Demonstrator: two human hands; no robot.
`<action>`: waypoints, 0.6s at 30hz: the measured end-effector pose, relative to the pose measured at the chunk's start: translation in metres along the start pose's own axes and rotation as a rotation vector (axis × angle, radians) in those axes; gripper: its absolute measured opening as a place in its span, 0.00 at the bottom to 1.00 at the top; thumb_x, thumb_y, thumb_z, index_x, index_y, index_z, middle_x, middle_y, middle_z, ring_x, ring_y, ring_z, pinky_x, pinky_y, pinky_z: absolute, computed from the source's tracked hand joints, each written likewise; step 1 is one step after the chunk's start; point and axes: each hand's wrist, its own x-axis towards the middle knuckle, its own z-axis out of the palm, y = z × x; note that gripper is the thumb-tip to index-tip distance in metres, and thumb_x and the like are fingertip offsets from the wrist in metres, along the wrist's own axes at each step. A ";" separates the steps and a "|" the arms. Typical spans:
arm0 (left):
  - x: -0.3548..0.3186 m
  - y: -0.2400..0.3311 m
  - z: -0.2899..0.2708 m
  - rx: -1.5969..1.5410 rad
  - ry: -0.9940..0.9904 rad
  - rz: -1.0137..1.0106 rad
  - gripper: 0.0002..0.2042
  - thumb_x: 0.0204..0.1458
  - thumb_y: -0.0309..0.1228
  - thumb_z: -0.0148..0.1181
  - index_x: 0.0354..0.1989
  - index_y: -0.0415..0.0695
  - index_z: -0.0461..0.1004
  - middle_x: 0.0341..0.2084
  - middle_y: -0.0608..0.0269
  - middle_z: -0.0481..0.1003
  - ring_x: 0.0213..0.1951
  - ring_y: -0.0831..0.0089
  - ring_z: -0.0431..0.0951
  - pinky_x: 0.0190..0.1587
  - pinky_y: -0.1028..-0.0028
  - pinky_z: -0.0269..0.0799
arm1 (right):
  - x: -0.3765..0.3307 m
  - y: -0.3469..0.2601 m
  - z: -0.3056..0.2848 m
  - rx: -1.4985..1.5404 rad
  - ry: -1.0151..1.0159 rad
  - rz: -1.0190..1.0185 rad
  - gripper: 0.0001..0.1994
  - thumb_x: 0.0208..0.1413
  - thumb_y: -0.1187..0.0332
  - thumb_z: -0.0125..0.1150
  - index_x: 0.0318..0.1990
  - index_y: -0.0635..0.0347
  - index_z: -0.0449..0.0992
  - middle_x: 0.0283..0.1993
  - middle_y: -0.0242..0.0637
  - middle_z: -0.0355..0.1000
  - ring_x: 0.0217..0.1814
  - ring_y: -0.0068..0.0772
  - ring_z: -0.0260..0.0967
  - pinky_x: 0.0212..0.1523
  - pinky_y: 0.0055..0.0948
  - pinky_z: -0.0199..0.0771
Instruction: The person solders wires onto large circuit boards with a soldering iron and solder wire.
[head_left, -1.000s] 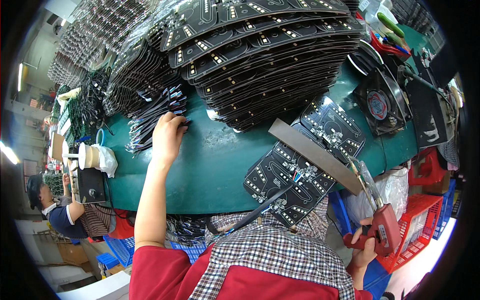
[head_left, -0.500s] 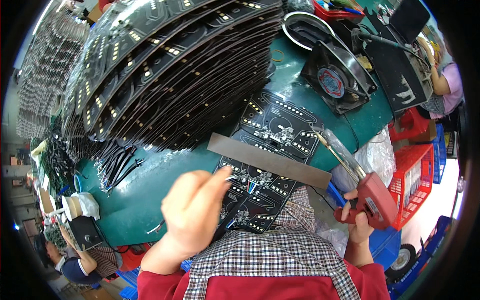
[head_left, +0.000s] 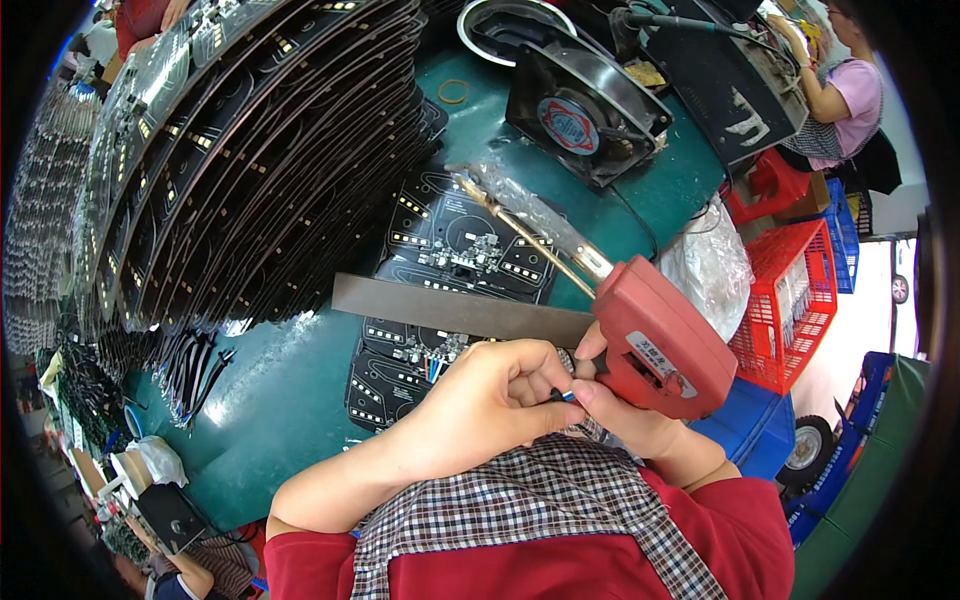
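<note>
My right hand point(head_left: 640, 420) is wrapped round the handle of a red soldering gun point(head_left: 665, 335), whose long metal tip points up and left over the bench. Its thumb and finger also meet my left hand point(head_left: 490, 395) at a short black cable point(head_left: 563, 396) with blue and white wire ends. The left fingers pinch this cable in front of my chest. Beyond the hands lie black circuit boards point(head_left: 410, 215) with small pale LEDs, and coloured wires stand up from one of them. A flat brown strip point(head_left: 450, 308) lies across the boards. My left forearm and hand hide part of the nearer board.
A tall stack of black boards point(head_left: 260, 170) fills the left of the green bench point(head_left: 270, 400). Black cables point(head_left: 205, 375) lie beside it. A fan point(head_left: 585, 110) stands at the back, and a red basket point(head_left: 775, 300) sits to the right. Another person point(head_left: 840, 100) works at far right.
My left hand has moved right, away from the boards, and now meets my right hand at the cable. The soldering gun sits further left and higher in view. The whole view has shifted.
</note>
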 end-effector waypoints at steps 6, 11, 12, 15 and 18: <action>-0.007 0.002 0.005 -0.265 -0.116 -0.041 0.03 0.53 0.20 0.52 0.34 0.37 0.71 0.23 0.60 0.75 0.16 0.84 0.68 0.19 0.85 0.61 | -0.004 -0.041 0.007 -0.456 0.132 -0.080 0.12 0.52 0.73 0.59 0.44 0.61 0.70 0.37 0.34 0.70 0.44 0.32 0.68 0.48 0.34 0.68; -0.028 0.004 0.012 -0.309 0.067 0.115 0.03 0.56 0.23 0.52 0.37 0.38 0.68 0.22 0.64 0.73 0.18 0.86 0.68 0.18 0.85 0.60 | -0.007 -0.035 0.006 -0.589 0.098 -0.212 0.05 0.44 0.72 0.62 0.29 0.58 0.74 0.33 0.38 0.70 0.39 0.43 0.68 0.49 0.39 0.66; -0.037 0.009 0.006 -0.262 0.200 0.151 0.03 0.56 0.22 0.52 0.37 0.39 0.69 0.23 0.64 0.73 0.18 0.86 0.68 0.19 0.86 0.60 | -0.010 -0.030 0.002 -0.710 0.119 -0.294 0.04 0.44 0.71 0.62 0.29 0.58 0.74 0.32 0.38 0.70 0.37 0.43 0.68 0.49 0.39 0.66; -0.059 0.009 -0.023 0.537 0.843 0.476 0.03 0.54 0.21 0.52 0.36 0.38 0.68 0.30 0.56 0.74 0.28 0.74 0.74 0.30 0.78 0.68 | -0.014 0.028 -0.023 -0.762 0.265 -0.406 0.25 0.47 0.68 0.67 0.51 0.63 0.63 0.43 0.44 0.72 0.45 0.44 0.71 0.51 0.40 0.67; -0.064 -0.007 -0.053 1.026 1.026 0.304 0.04 0.52 0.22 0.53 0.35 0.37 0.68 0.42 0.45 0.73 0.45 0.54 0.73 0.48 0.64 0.66 | -0.003 0.049 -0.035 -0.878 0.363 -0.543 0.48 0.45 0.60 0.70 0.65 0.58 0.38 0.50 0.42 0.71 0.41 0.31 0.66 0.54 0.32 0.59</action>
